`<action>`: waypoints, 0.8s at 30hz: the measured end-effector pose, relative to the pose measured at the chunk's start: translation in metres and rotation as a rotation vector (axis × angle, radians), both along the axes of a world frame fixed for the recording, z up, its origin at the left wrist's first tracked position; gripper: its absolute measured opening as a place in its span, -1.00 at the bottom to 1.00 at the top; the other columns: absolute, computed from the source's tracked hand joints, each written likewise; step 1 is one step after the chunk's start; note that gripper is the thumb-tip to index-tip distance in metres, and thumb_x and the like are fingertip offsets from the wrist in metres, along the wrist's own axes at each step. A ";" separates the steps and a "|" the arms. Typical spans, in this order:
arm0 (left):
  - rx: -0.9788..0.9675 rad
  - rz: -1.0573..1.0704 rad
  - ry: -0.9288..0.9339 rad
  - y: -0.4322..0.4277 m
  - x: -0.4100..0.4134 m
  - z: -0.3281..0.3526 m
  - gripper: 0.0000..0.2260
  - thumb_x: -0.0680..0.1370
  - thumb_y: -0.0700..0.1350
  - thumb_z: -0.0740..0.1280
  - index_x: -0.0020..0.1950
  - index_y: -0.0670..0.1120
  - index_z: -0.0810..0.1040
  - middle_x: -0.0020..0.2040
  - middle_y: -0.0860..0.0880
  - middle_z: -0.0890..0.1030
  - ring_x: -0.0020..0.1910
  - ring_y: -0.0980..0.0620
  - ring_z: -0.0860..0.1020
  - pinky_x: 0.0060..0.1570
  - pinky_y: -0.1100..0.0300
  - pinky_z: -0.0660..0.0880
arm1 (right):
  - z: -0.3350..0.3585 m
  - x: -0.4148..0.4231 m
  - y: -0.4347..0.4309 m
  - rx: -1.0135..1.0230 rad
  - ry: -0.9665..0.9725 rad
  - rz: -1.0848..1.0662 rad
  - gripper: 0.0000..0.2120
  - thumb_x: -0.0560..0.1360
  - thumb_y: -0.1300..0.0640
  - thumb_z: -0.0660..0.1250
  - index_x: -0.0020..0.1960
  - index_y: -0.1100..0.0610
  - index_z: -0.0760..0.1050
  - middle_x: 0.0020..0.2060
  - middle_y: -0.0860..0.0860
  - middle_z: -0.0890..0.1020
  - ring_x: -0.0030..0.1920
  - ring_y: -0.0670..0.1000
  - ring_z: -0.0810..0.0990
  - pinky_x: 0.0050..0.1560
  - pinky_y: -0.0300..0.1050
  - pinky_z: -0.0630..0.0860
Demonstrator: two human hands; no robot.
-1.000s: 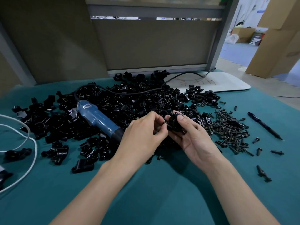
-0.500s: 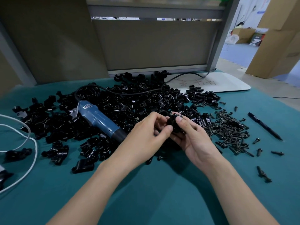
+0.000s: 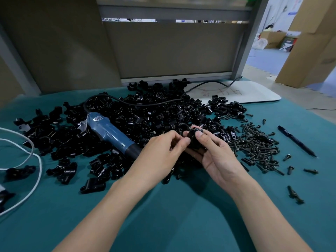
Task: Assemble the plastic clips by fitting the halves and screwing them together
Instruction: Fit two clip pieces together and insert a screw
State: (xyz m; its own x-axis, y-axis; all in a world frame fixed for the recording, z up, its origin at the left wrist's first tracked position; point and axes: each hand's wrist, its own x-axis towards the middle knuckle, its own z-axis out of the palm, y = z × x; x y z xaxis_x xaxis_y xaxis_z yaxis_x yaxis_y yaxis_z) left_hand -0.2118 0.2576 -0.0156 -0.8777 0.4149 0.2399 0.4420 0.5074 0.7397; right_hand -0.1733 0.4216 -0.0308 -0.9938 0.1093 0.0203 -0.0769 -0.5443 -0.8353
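1. A table (image 3: 181, 224) covered in teal cloth carries everything.
2. A wide heap of black plastic clip parts (image 3: 145, 113) spreads over its far middle and left. It thins into scattered pieces toward the near side.
3. A blue electric screwdriver (image 3: 111, 131) lies slantwise on the heap, and its black cord (image 3: 145, 104) loops back across the parts to the far edge.
4. A pile of dark screws (image 3: 258, 146) lies just right of the heap, with a few loose screws (image 3: 311, 170) farther right on the cloth.
5. A black pen (image 3: 296, 140) lies beyond the pile, near the right edge.
6. A white board (image 3: 245, 93) with red scribbles lies at the far right.
7. A white cable (image 3: 36, 168) curves across the left side.
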 end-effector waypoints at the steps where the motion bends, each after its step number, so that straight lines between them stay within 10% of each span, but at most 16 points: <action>1: -0.013 -0.008 0.002 0.000 0.000 0.000 -0.83 0.61 0.18 0.30 -0.07 0.13 0.57 -0.26 0.14 0.62 -0.26 0.23 0.54 -0.29 0.34 0.39 | 0.000 0.000 0.000 0.005 -0.003 0.000 -0.75 0.51 0.16 0.40 0.16 0.20 0.65 0.11 0.22 0.72 0.19 0.15 0.70 0.09 -0.03 0.66; 7: 0.043 -0.103 0.007 0.001 0.000 0.001 -0.91 0.60 0.00 0.38 0.07 0.15 0.52 0.06 0.26 0.60 -0.10 0.43 0.49 -0.12 0.54 0.34 | 0.002 0.000 -0.001 -0.017 -0.009 -0.003 -0.81 0.48 0.14 0.42 0.05 0.12 0.74 0.08 0.19 0.73 0.12 0.11 0.72 0.03 -0.10 0.66; 12: -0.009 0.001 0.009 0.000 -0.002 -0.002 -0.82 0.60 0.21 0.29 -0.08 0.15 0.53 -0.26 0.22 0.58 -0.23 0.28 0.52 -0.28 0.34 0.34 | 0.000 0.000 -0.001 0.002 -0.006 0.000 -0.74 0.47 0.14 0.43 0.13 0.18 0.68 0.10 0.21 0.72 0.16 0.13 0.71 0.07 -0.04 0.67; 18: 0.043 -0.091 0.010 -0.001 0.001 0.002 -0.93 0.60 0.05 0.37 0.02 0.18 0.49 0.00 0.24 0.57 -0.09 0.40 0.49 -0.12 0.51 0.34 | 0.001 0.000 0.000 0.000 -0.020 -0.004 -0.67 0.49 0.14 0.42 0.22 0.22 0.63 0.13 0.23 0.71 0.19 0.16 0.70 0.08 -0.06 0.66; 24: -0.063 -0.064 0.025 -0.001 -0.002 -0.001 -0.91 0.63 0.09 0.30 0.03 0.11 0.55 -0.04 0.20 0.55 0.02 0.20 0.48 -0.02 0.26 0.35 | 0.001 0.000 -0.001 0.002 -0.016 -0.010 -0.72 0.45 0.13 0.45 0.14 0.17 0.68 0.08 0.20 0.73 0.14 0.11 0.72 0.03 -0.07 0.67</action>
